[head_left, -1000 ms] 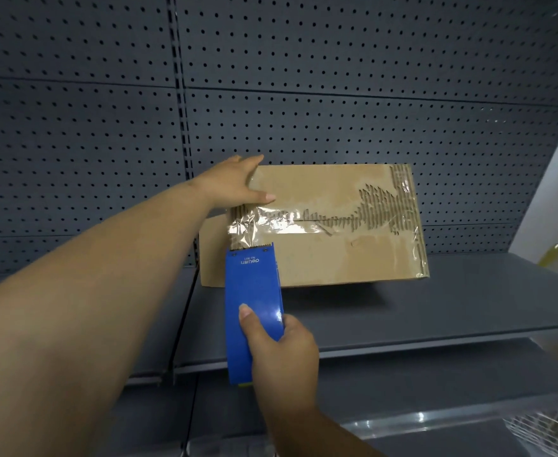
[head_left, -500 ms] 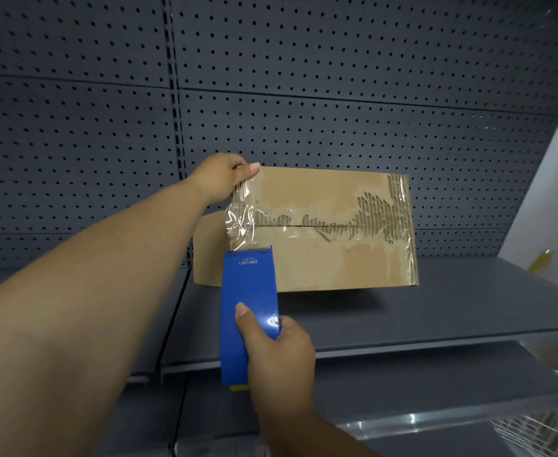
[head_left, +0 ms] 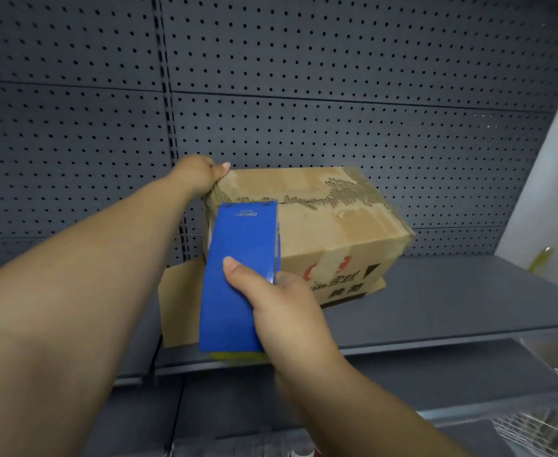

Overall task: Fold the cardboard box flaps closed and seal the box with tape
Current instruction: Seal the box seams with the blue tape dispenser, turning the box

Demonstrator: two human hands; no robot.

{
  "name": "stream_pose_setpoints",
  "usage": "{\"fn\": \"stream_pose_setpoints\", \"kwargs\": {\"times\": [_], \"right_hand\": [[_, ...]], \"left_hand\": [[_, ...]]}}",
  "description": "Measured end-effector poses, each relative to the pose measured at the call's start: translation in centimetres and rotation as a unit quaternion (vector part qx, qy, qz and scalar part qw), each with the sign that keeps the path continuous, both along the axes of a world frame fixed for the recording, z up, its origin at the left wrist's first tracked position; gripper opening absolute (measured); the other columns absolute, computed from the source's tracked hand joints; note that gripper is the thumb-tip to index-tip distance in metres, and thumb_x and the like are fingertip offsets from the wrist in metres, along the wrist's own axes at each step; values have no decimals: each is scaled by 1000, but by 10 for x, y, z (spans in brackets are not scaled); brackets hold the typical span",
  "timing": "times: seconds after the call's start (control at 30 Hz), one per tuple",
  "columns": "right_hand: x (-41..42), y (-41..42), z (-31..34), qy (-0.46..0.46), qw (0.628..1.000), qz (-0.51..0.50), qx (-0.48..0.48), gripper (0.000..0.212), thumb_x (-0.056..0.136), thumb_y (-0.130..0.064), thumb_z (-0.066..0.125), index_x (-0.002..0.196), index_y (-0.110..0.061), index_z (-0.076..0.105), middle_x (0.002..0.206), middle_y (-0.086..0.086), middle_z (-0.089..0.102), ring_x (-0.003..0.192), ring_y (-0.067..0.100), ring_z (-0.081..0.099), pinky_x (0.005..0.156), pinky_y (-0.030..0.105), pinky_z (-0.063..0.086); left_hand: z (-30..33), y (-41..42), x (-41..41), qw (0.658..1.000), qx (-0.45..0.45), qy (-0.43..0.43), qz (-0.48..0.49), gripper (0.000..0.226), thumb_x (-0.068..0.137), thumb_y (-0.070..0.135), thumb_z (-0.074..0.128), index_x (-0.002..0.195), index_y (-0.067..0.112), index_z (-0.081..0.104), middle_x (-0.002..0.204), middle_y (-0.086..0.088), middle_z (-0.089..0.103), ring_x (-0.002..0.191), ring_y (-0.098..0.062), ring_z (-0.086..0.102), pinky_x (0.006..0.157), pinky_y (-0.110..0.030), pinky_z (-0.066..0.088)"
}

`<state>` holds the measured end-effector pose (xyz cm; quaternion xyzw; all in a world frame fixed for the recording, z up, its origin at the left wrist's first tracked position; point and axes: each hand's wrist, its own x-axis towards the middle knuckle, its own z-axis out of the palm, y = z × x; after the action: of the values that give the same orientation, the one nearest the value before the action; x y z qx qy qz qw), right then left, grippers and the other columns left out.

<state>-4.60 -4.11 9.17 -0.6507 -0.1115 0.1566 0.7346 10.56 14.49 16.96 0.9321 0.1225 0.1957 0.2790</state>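
Grey metal shelf (head_left: 435,311) carries the brown cardboard box (head_left: 320,239) near its left end. Left hand (head_left: 201,176) grips the box's far-left corner; right hand (head_left: 284,311) holds the blue tape dispenser (head_left: 238,278) at the left end, seam running rightward.

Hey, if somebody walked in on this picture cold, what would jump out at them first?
Most likely the bright blue plastic tape dispenser in the centre, gripped by the right hand and held against the near left end of the worn brown cardboard box. The box sits on a dark grey metal shelf before a perforated back panel, its top skin torn along the seam, while the left hand holds its far left corner.
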Motion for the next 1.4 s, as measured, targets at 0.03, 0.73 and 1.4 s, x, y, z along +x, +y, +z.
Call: {"fn": "stream_pose_setpoints", "kwargs": {"times": [0.03, 0.73, 1.4], "right_hand": [[0, 1, 1, 3, 1000, -1, -1, 34, 80, -40, 68, 98, -12, 69, 97, -1, 74, 90, 17, 70, 88, 39, 55], [7, 7, 8, -37, 996, -38, -71, 27, 81, -48, 64, 79, -21, 63, 94, -3, 72, 86, 16, 68, 82, 33, 53], [-35, -36, -20, 40, 999, 15, 8, 20, 81, -38, 69, 80, -18, 67, 89, 4, 72, 89, 26, 69, 86, 47, 56]], "left_hand": [[-3, 2, -1, 1000, 12, -12, 9, 46, 95, 40, 43, 109, 0, 61, 116, -20, 61, 103, -31, 55, 86, -34, 40], [-7, -32, -67, 955, 203, 173, -127, 60, 98, 37, 34, 147, 25, 2, 157, -1, -8, 144, -22, -11, 117, -41, -2], [-23, -44, -82, 912, 370, 163, -69, 47, 98, 48, 8, 144, 43, 1, 157, 7, -10, 144, -18, -10, 114, -42, -7]]}}
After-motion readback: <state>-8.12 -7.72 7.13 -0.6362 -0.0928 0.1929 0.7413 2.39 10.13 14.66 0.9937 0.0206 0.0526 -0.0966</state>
